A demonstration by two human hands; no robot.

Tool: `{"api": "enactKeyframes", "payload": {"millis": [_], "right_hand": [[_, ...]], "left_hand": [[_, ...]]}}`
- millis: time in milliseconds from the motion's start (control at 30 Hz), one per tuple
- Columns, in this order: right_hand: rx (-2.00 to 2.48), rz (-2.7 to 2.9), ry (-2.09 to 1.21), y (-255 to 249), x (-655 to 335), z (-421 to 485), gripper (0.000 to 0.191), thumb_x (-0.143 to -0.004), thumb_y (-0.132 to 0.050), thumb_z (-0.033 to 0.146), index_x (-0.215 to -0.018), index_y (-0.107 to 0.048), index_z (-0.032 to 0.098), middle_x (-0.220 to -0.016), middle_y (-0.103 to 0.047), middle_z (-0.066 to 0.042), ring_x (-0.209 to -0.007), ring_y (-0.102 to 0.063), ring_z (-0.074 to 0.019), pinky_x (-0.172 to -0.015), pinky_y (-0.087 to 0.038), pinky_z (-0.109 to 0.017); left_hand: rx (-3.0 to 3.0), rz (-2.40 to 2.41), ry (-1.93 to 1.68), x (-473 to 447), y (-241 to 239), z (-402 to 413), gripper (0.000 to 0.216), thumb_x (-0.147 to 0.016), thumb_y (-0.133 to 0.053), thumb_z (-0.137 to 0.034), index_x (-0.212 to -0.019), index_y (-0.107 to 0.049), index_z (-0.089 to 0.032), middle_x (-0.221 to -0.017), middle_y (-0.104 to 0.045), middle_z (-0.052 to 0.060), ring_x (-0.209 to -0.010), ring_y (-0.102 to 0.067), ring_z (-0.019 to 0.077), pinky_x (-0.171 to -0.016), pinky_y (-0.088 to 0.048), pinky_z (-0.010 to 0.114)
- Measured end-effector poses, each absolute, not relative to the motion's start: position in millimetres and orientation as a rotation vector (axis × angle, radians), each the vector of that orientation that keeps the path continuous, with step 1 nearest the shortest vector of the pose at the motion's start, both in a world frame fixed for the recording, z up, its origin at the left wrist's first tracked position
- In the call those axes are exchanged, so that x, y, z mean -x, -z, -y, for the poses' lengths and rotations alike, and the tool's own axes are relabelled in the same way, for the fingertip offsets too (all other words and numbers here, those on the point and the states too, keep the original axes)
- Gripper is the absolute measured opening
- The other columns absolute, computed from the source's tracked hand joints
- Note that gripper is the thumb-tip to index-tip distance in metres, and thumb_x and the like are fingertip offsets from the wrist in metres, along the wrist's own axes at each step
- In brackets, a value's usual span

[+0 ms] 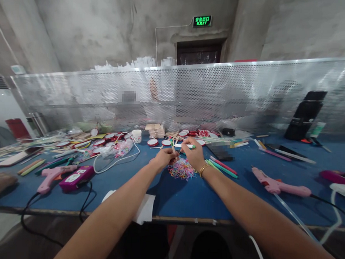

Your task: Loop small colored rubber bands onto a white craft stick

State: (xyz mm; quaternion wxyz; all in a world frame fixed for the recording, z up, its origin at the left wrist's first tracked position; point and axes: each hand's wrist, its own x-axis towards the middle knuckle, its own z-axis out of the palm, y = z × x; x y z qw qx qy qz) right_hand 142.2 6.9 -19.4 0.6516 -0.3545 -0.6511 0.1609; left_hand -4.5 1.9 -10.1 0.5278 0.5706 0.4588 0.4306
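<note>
My left hand is closed around a thin wooden stick, held nearly upright, with green and red marks at its top. In my right hand is a white marker with green ends, lying almost level between the fingers, its left end pointing at the stick. Both hands hover close together over a pile of small multicoloured rubber bands on the blue table. Several coloured markers lie just right of my right wrist.
Pink glue guns lie at left and right, with cords trailing over the front edge. A purple box, a paper cup, stacked wooden pieces and small red-rimmed drums stand further back. A perforated metal screen closes the far side.
</note>
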Motion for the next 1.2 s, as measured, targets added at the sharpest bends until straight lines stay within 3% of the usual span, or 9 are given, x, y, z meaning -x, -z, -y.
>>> {"api": "enactKeyframes", "payload": {"millis": [1200], "right_hand": [[0.802, 1.465, -0.372, 17.8, -142.4, -6.1, 0.009, -0.078, -0.05, 0.024, -0.07, -0.051, 0.021, -0.062, -0.058, 0.003, -0.062, -0.054, -0.0145, -0.065, -0.042, -0.028]], "left_hand": [[-1.363, -1.07, -1.021, 4.6, 11.2, -2.1, 0.016, -0.066, -0.074, -0.023, -0.072, -0.064, -0.012, -0.06, -0.061, 0.001, -0.048, -0.049, 0.0064, -0.049, -0.039, 0.019]]}}
